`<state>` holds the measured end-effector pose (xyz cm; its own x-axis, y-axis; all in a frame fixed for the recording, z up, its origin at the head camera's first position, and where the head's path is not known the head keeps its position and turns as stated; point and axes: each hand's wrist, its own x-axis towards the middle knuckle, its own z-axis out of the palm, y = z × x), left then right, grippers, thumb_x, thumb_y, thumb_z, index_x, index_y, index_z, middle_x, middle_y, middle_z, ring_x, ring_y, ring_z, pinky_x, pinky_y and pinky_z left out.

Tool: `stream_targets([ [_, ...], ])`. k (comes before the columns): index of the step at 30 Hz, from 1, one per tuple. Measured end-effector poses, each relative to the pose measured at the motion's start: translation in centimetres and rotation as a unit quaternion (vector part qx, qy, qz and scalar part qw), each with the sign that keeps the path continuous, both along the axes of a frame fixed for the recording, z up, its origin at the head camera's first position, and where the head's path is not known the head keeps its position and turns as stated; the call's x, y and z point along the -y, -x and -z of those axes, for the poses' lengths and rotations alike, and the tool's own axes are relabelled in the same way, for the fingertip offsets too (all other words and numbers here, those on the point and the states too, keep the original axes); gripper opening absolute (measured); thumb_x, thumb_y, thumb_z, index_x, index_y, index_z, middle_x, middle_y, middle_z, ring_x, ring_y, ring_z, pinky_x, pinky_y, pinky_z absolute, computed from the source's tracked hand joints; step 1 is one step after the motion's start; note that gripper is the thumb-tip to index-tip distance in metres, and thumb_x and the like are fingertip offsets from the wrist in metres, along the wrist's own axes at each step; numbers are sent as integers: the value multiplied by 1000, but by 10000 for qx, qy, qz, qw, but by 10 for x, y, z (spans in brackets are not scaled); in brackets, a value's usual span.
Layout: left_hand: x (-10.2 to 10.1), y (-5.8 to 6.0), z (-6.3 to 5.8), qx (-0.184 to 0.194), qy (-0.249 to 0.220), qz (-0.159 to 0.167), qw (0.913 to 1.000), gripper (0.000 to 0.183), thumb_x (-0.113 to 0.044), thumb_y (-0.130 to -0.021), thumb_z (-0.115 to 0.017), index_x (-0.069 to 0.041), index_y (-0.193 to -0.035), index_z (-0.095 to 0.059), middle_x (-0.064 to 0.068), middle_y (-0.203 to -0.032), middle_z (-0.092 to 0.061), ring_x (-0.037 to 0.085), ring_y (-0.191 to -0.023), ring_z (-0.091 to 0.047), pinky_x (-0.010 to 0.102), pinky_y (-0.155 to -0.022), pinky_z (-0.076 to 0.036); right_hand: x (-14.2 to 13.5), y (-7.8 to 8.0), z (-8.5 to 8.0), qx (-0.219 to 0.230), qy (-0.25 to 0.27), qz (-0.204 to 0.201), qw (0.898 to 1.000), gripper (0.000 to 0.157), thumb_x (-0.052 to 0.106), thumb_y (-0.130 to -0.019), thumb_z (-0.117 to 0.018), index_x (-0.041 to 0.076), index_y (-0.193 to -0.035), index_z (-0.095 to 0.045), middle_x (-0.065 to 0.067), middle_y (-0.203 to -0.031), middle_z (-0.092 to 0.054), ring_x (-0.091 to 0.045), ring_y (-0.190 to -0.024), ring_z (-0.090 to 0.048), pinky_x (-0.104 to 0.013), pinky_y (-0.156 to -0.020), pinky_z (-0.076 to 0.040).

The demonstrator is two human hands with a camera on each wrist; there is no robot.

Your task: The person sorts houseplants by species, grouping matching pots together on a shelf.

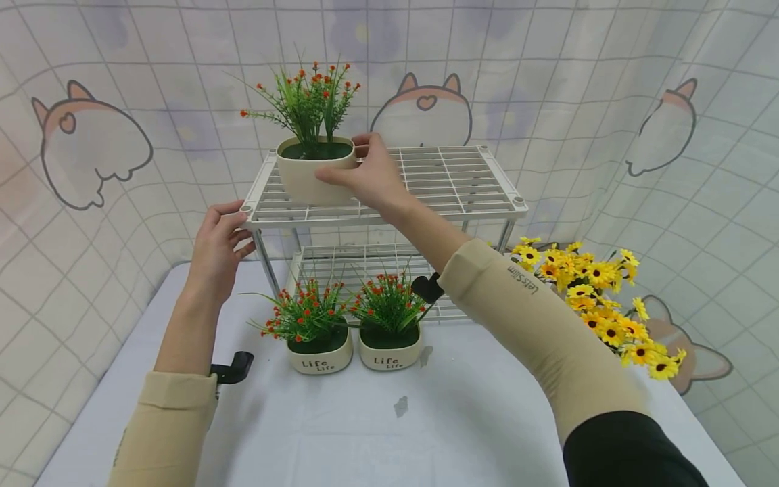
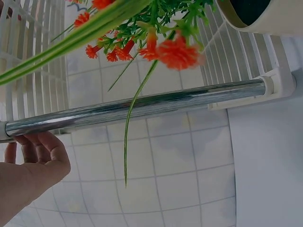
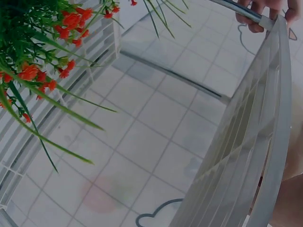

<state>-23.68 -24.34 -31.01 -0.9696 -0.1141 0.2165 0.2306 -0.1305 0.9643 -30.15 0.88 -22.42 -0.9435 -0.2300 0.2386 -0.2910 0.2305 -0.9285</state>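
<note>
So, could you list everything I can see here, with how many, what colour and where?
Wire rack: one, white, two tiers, standing mid-table
Potted plants: three, cream pots, orange-red flowers; one at the top tier's left, two before the lower tier
Flower bunch: one, yellow, right
Table: one, white, below
Backdrop: white, gridded, cartoon animals, behind
Wrist attachments: two, black, one per wrist
Sleeves: two, beige, forearms
Left fingers: bare, at the rack's left front corner
Right fingers: bare, gripping the upper pot
</note>
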Motion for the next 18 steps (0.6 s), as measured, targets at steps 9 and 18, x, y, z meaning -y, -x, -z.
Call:
stream_targets([
  [9,-1,1,1,-34,42,-35,10000,22,-26,-107,-51,-21,-129,-49,1,-128,-52,17,-110,-53,38,-94,-34,12,3,0,5,-15,-74,10000,82,26,-85,-86,7,-148,-37,-7,-136,-49,-18,-120,-53,-29,-92,-49],
  [18,-2,2,2,-61,118,-69,9999,22,-26,-107,-50,-21,-129,-48,-1,-128,-52,15,-109,-54,37,-94,-35,11,1,-2,22,-149,-35,9999,84,27,-86,-86,6,-150,-36,-8,-140,-48,-19,-123,-52,-29,-94,-48],
])
